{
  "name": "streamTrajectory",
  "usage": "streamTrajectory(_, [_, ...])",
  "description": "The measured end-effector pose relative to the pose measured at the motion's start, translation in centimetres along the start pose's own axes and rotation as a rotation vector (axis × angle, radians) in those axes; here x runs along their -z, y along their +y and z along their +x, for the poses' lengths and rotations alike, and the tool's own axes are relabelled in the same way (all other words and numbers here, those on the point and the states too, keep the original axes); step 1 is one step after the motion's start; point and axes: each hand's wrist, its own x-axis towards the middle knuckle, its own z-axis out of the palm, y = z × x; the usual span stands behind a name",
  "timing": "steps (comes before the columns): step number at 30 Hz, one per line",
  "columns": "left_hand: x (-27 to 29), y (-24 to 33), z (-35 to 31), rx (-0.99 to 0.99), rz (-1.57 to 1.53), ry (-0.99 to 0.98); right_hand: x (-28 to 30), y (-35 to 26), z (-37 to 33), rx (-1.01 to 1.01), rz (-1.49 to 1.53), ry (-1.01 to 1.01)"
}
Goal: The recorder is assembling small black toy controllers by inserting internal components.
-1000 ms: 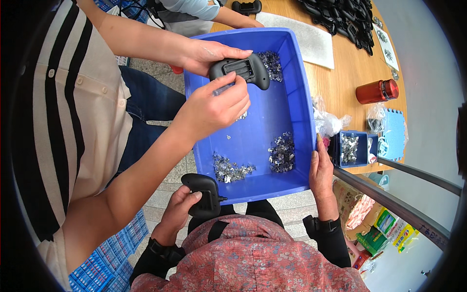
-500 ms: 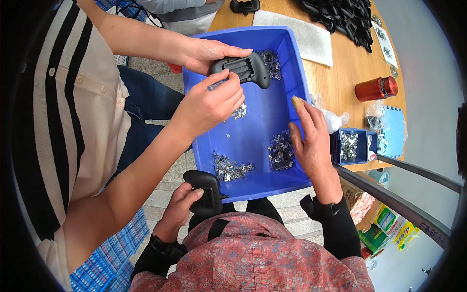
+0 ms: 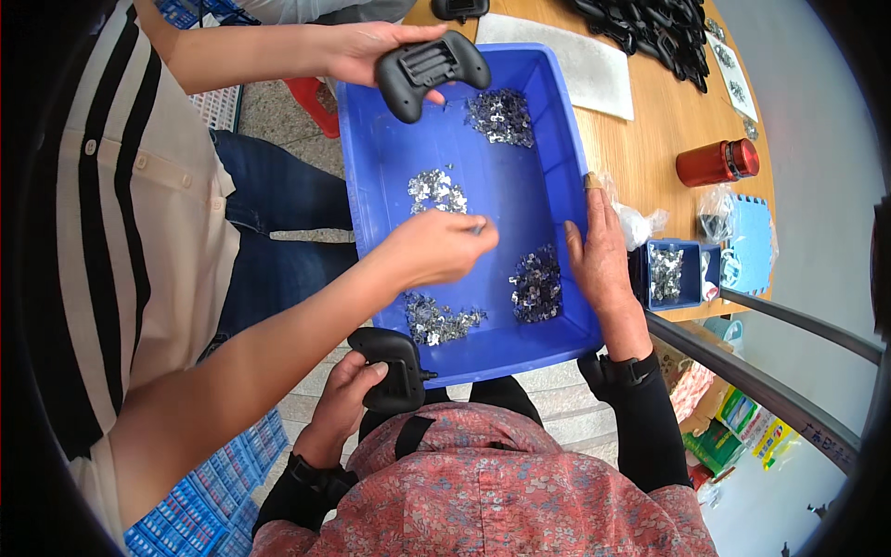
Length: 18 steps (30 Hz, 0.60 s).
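My left hand [image 3: 345, 390] grips a black game controller [image 3: 401, 379] by one side, its hollowed face up, beside the near left corner of a blue plastic bin [image 3: 469, 369]. Along the bin's right wall lies my right hand [image 3: 603, 260], open, fingers stretched out and something tan on one fingertip. Inside the bin are separate heaps of small metal pieces [image 3: 536, 286]. A co-worker's hand [image 3: 367, 51] holds another black controller [image 3: 429, 70] above the bin's far left. The co-worker's other hand [image 3: 445, 246] pinches something small, mostly hidden, over the middle.
On the wooden table [image 3: 617, 148] are a white sheet [image 3: 566, 70], a heap of black controller parts [image 3: 654, 37], a red flask [image 3: 716, 164] and a small blue box of metal pieces [image 3: 668, 274]. Grey rails [image 3: 752, 381] run at the right. Blue crates [image 3: 213, 473] stand lower left.
My right hand has moved right, from over the bin to its side wall. The co-worker's controller has shifted up and left, and their other hand has left it for the bin's middle.
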Motion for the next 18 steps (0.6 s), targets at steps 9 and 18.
streamTrajectory(9, [-0.4,0.0,0.1,-0.021,-0.007,-0.015,-0.4,0.4,-0.1,0.0,0.09,-0.019])
streamTrajectory(18, [-0.1,-0.8,1.1,-0.008,-0.01,-0.042,0.2,0.5,-0.6,-0.016,0.1,-0.013])
